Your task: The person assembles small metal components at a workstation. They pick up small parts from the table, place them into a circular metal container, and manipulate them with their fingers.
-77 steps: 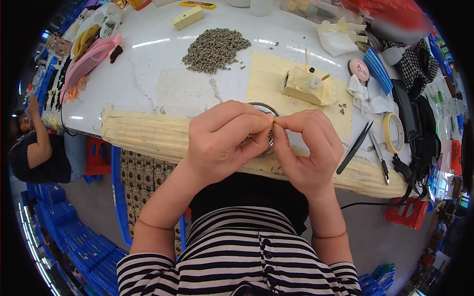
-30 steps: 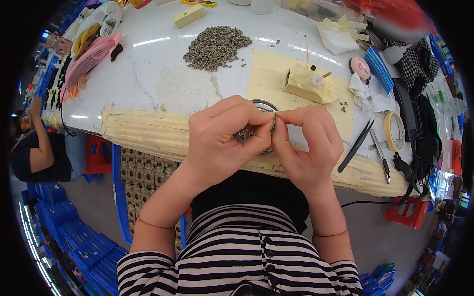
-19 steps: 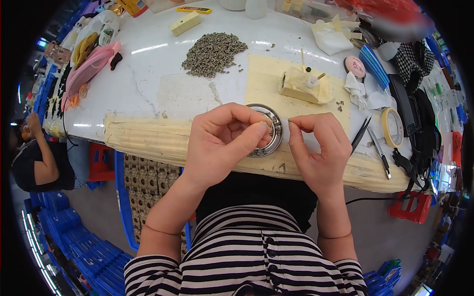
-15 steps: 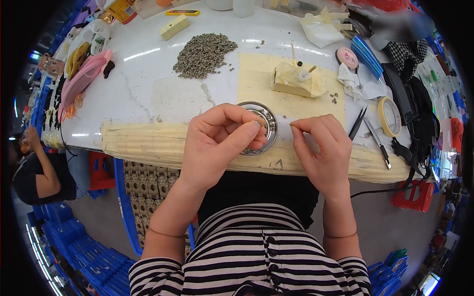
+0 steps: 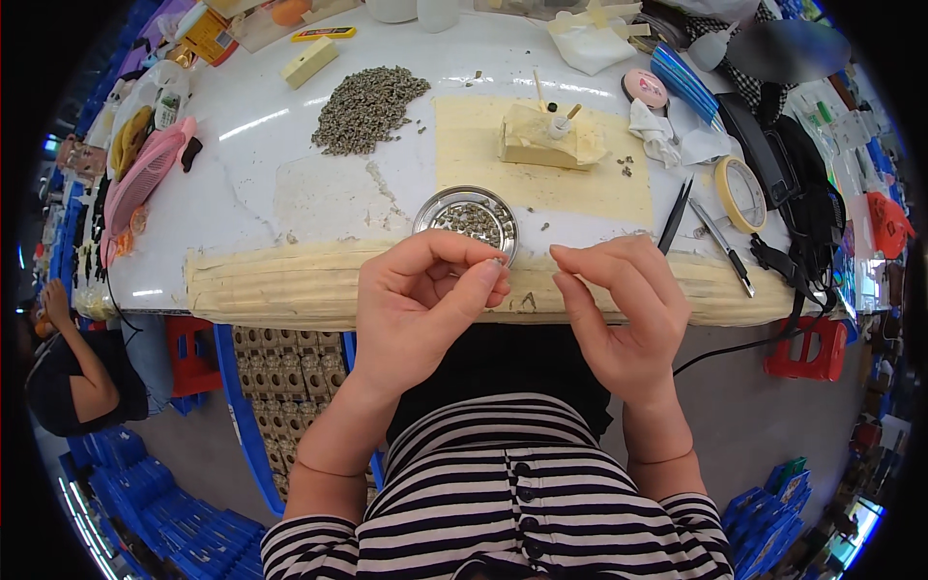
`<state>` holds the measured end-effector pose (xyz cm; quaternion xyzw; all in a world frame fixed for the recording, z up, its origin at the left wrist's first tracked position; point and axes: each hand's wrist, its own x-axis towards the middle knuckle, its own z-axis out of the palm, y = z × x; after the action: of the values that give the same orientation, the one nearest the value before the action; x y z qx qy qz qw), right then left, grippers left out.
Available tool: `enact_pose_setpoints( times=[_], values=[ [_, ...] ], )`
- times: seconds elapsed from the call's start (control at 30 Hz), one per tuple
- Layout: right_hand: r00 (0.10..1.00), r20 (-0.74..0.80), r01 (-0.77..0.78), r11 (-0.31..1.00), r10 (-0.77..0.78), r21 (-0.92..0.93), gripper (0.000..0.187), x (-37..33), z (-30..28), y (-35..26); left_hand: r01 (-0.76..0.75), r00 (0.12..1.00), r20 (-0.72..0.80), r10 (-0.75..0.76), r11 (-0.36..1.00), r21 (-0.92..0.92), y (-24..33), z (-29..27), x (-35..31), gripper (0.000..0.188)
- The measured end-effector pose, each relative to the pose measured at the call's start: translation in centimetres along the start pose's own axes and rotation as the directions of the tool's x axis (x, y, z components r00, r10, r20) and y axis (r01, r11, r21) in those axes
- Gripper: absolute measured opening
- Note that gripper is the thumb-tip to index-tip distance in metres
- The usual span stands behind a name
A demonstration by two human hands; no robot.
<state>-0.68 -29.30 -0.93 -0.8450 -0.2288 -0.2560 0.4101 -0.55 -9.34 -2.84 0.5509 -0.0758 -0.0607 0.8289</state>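
Single head view, looking steeply down, close over table [image 5: 290, 193] edge.

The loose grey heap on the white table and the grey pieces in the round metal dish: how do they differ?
The grey heap lies bare on the white table, far from the hands; the dish pieces sit inside a round metal dish, just beyond the left hand and near the right hand. The heap is far larger. Both look like the same small grey parts.
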Motion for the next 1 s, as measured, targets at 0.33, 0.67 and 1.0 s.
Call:
enact_pose_setpoints(
  times=[0.33,0.67,1.0],
  values=[
    [0.999,0.013,0.041,0.992,-0.042,0.117,0.024,0.6,1.4,-0.4,0.133,0.991,0.017,-0.133,0.990,0.038,0.7,0.8,-0.1,0.012],
    [0.989,-0.054,0.141,0.990,-0.140,0.024,0.027,0.7,1.4,1.0,0.131,0.991,0.028,-0.133,0.989,0.072,0.5,1.5,0.5,0.013],
    [0.994,-0.021,0.106,0.986,-0.104,0.132,0.028,1.4,0.8,1.2,0.114,0.990,0.079,-0.114,0.994,0.006,0.2,1.0,0.9,0.015]
  ],
)
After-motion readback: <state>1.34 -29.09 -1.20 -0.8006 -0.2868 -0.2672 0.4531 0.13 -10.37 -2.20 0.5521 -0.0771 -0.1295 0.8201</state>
